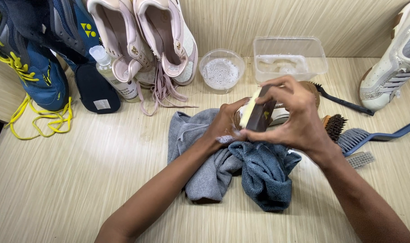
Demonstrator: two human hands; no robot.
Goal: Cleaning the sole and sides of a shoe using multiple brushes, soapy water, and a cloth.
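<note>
A pale wood-grain tabletop (70,180) runs the width of the view and meets a wall panel of the same streaked finish at the back. At far left a blue sports shoe with yellow laces (25,67) stands against that wall, next to a dark insole (97,92) and a clear spray bottle (112,74); just right of these a pair of pink-and-white sneakers (146,40) leans upright, laces trailing onto the table. In the middle lie a grey cloth (205,171) and a blue cloth (265,173), bunched together. Above them the left hand (225,126), foam on its heel, is curled around something largely hidden, apparently a shoe, while the right hand (295,117) pinches a dark block with a pale yellow face (259,112), held on edge between thumb and fingers over the cloths. Behind stand a round tub of foamy water (222,69) and a rectangular clear container (290,56). To the right lie several brushes (349,135) and, at the edge, a white sneaker (394,67).
</note>
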